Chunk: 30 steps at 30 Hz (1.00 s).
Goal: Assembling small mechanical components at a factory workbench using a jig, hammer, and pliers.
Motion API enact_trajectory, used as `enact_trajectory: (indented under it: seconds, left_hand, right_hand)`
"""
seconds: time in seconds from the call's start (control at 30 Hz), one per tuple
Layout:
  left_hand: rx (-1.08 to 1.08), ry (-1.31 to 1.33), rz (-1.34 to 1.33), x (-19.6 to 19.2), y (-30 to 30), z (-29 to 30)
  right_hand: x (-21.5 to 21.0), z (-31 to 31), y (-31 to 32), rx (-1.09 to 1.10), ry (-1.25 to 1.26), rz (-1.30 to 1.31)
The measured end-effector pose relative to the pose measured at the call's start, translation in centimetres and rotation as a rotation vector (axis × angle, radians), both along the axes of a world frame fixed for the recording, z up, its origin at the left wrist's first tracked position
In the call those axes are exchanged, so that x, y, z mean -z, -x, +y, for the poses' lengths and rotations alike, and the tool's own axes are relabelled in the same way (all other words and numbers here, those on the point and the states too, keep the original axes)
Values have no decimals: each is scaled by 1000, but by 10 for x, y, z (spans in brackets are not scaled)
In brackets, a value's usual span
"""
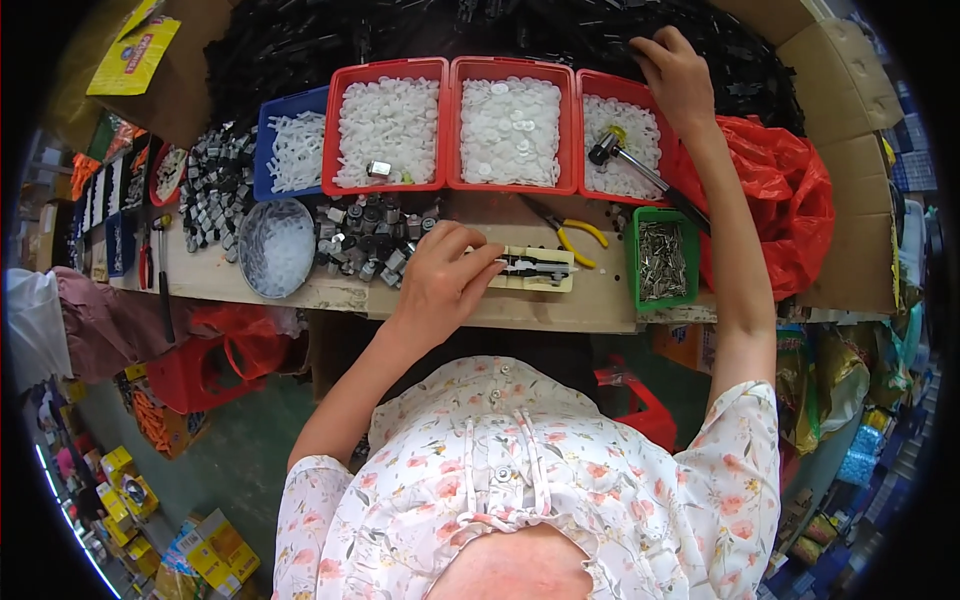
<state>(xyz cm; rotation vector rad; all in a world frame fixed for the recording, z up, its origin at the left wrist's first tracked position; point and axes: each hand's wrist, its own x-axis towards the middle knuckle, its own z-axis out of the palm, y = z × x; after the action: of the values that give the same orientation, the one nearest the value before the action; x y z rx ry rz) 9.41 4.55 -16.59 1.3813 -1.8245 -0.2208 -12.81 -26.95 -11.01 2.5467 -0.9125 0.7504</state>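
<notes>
My left hand [447,272] is at the left end of a cream-yellow fixture block [545,283] on the bench. Its thumb and fingers are pinched together there; what they hold, if anything, is hidden. A long black plastic part [540,267] with a light strip lies in the block. My right hand [678,82] reaches to the far right, over a heap of long black plastic parts [560,35]. Its fingers are bent and slightly apart, with nothing visible between them. Beneath that arm, a hammer [640,170] rests across the right red tray [590,190].
Red trays [452,120] and a blue tray [262,160] hold small white pieces. Yellow-handled pliers [580,240] lie behind the block. A green bin [636,255] of metal pins, a metal bowl [275,248], small metal-and-black parts [365,235] and a red plastic bag [770,200] surround the work spot.
</notes>
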Motion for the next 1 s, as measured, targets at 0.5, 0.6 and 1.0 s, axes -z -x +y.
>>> enact_trajectory:
  seconds: [0.5, 0.6, 1.0]
  left_hand:
    - [166, -623, 1732, -5, 12, -14]
    - [49, -556, 1517, -4, 8, -8]
    - [-207, -231, 721, -1, -5, 12]
  right_hand:
    - [-7, 219, -7, -461, -956, -504]
    - [-9, 225, -2, -377, -919, -399]
    - [45, 237, 3, -284, -699, -166]
